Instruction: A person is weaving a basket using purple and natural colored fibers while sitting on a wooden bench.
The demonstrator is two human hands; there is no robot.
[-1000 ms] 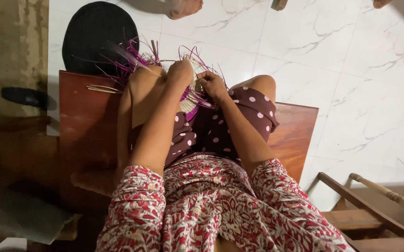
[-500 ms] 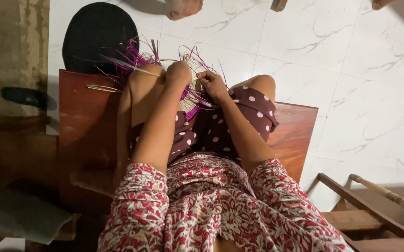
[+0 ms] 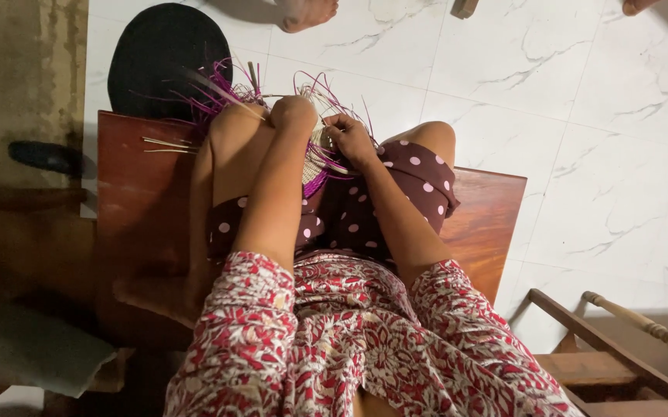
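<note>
Head view looks down on a half-woven basket piece [image 3: 314,158] of pale and purple strips, held on the person's lap between the raised knees. Loose purple strands [image 3: 222,93] fan out from it toward the floor. The left hand [image 3: 294,114] is curled tight over the top edge of the weaving, its fingers hidden behind the knuckles. The right hand [image 3: 351,139] sits just beside it, fingers pinched narrow on a pale strip [image 3: 326,161] at the work's edge. Both forearms run up from patterned red-and-white sleeves [image 3: 233,340], over dark maroon shorts with pale dots [image 3: 411,177]. The person sits on a reddish wooden bench [image 3: 137,193], where a few spare pale strips [image 3: 165,144] lie near the left knee. Beyond the bench a round black mat [image 3: 156,54] rests on the white marble floor [image 3: 581,154]. Another person's bare foot [image 3: 307,13] shows at the top edge. A wooden chair frame [image 3: 612,340] stands at lower right.
</note>
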